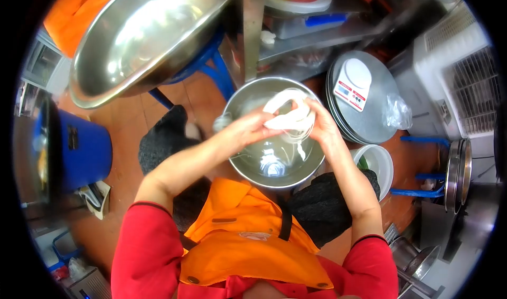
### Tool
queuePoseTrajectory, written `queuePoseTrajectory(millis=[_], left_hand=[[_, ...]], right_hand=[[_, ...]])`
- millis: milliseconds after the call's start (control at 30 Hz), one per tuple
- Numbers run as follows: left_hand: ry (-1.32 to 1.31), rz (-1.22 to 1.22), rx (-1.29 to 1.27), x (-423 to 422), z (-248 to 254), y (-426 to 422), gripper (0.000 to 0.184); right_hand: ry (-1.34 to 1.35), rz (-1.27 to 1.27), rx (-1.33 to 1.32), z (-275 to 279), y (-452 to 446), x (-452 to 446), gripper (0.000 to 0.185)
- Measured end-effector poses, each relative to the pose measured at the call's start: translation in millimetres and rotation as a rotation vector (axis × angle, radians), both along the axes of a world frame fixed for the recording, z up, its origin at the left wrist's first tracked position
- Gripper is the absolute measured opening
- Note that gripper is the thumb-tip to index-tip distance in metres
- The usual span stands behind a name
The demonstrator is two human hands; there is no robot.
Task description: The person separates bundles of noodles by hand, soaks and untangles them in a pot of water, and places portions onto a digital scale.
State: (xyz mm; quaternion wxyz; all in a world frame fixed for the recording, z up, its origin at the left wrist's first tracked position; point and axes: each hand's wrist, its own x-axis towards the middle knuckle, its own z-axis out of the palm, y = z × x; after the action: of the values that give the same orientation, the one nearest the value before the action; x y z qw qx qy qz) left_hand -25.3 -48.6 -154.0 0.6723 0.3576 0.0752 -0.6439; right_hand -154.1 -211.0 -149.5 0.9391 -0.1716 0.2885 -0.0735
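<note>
My left hand (253, 129) and my right hand (323, 124) grip a looped bundle of soft white strands (290, 120), which looks like noodles. The bundle forms a ring between them, and thin ends dangle from its lower side. My left fingers close on its left side, my right fingers on its right. Directly below is a round steel bowl (248, 164) with shiny walls, standing between my knees. A few pale strands hang over its inside. The exact contents of the bowl's bottom are hard to make out.
A large steel basin (142, 40) rests on a blue stool (214, 69) at upper left. A white kitchen scale (353, 82) sits on stacked grey round lids (377, 114) at right. Beside my right knee is a white bucket (385, 167); a blue bin (87, 146) stands left.
</note>
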Motion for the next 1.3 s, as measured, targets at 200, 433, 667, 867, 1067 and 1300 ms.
queuePoseTrajectory(millis=[200, 433, 667, 867, 1067, 1300], left_hand=[[0.156, 0.189, -0.064, 8.2, 14.8, -3.9, 0.042], [0.016, 0.023, -0.083, 20.1, 11.8, -5.3, 0.046], [-0.527, -0.411, -0.081, 1.5, 22.4, -2.4, 0.06], [-0.602, -0.469, -0.053, -9.7, 13.2, 1.2, 0.064], [-0.528, -0.365, -0.106, -2.5, 9.9, 3.5, 0.069], [-0.457, -0.282, -0.108, 3.7, 11.3, 5.2, 0.07]], right_hand=[[-0.287, 0.068, 0.106, -4.4, -5.0, 5.5, 0.064], [-0.193, 0.178, 0.09, -11.3, 2.9, 6.9, 0.077], [-0.101, 0.051, 0.147, -18.0, 10.6, 17.4, 0.061], [-0.08, 0.076, -0.089, -15.0, 14.4, 11.8, 0.039], [-0.138, 0.156, -0.503, -3.8, 23.3, 6.0, 0.056], [0.113, 0.106, -0.619, -26.7, 17.2, 9.9, 0.062]])
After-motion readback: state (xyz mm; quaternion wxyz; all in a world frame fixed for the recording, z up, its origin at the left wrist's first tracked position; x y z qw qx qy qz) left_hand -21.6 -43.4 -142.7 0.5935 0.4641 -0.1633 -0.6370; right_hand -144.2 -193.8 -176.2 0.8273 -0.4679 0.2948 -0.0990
